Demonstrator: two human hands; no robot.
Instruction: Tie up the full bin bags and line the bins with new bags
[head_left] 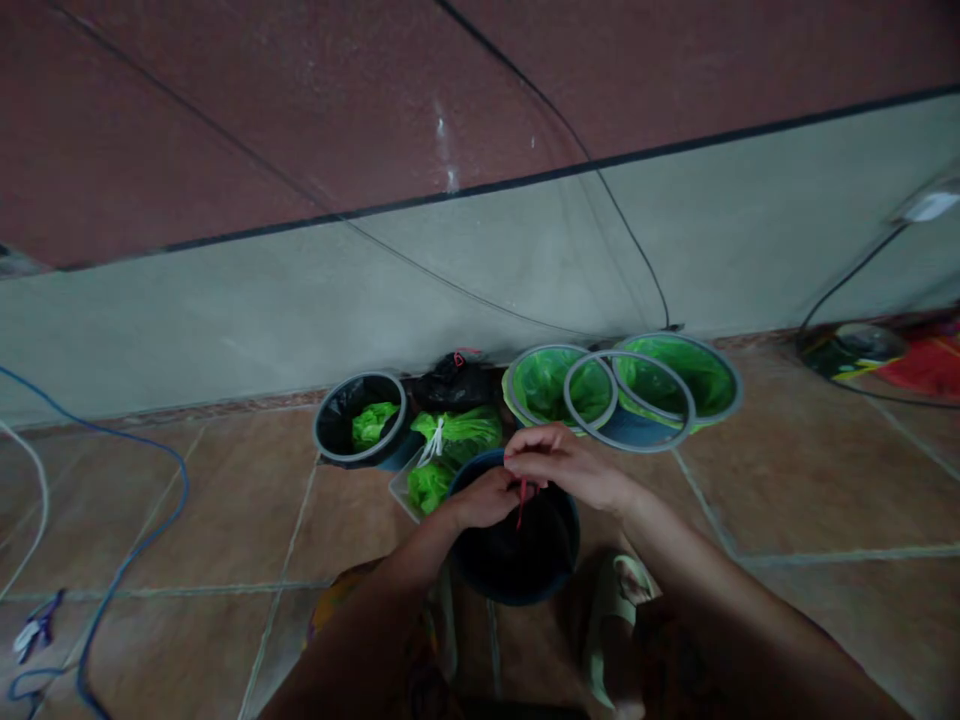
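Note:
Both hands meet over the rim of a dark blue bin point(570, 555) that stands on the floor between my feet. Its inside is dark, and whether a black bag lines it I cannot tell. A thin red drawstring point(521, 505) hangs down from my fingers. My left hand point(491, 497) is closed, its fingertips at the string. Over it, my right hand point(555, 462) pinches the string, with thumb and forefinger together. Behind the bin lie tied bright green bags point(469, 432), partly in a clear tray point(401, 488).
Against the wall stand a black-lined bin point(326, 440) and two green-lined bins point(551, 370) point(720, 370). A loose grey ring point(645, 447) leans across them. A black bag point(457, 385) sits between bins. A blue cable point(180, 500) and keys point(34, 635) lie on the left.

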